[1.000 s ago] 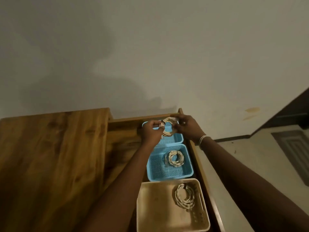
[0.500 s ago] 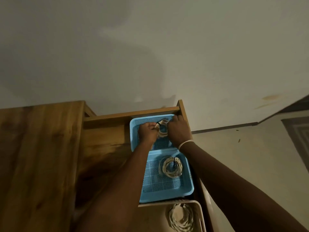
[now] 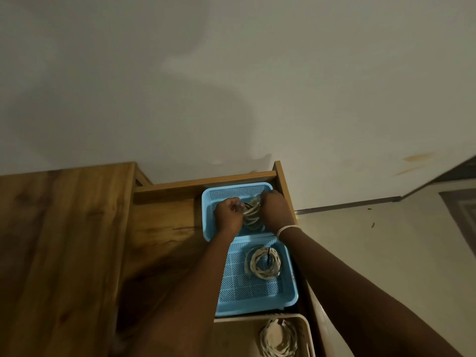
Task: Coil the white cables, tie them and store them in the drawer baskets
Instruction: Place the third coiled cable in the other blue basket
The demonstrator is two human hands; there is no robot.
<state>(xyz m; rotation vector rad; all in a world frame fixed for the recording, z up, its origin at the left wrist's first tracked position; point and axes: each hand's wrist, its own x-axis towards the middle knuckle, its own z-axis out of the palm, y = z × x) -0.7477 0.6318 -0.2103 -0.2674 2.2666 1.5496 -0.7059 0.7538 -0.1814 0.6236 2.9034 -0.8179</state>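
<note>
A coiled white cable (image 3: 252, 215) with a dark tie sits low inside the far blue basket (image 3: 231, 190) of the open wooden drawer (image 3: 203, 182). My left hand (image 3: 229, 215) grips its left side and my right hand (image 3: 274, 211) grips its right side. The middle blue basket (image 3: 244, 292) holds a second tied white coil (image 3: 262, 261). A beige basket (image 3: 237, 331) nearest me holds a third coil (image 3: 279, 340), partly cut off by the frame's bottom edge.
The wooden tabletop (image 3: 64, 240) lies to the left of the drawer. A pale wall (image 3: 231, 86) rises behind. To the right is a light floor (image 3: 386, 240) with a dark baseboard (image 3: 347, 204).
Both hands have lowered the coil from above the far basket's rim down into that basket. The view has tilted closer over the drawer.
</note>
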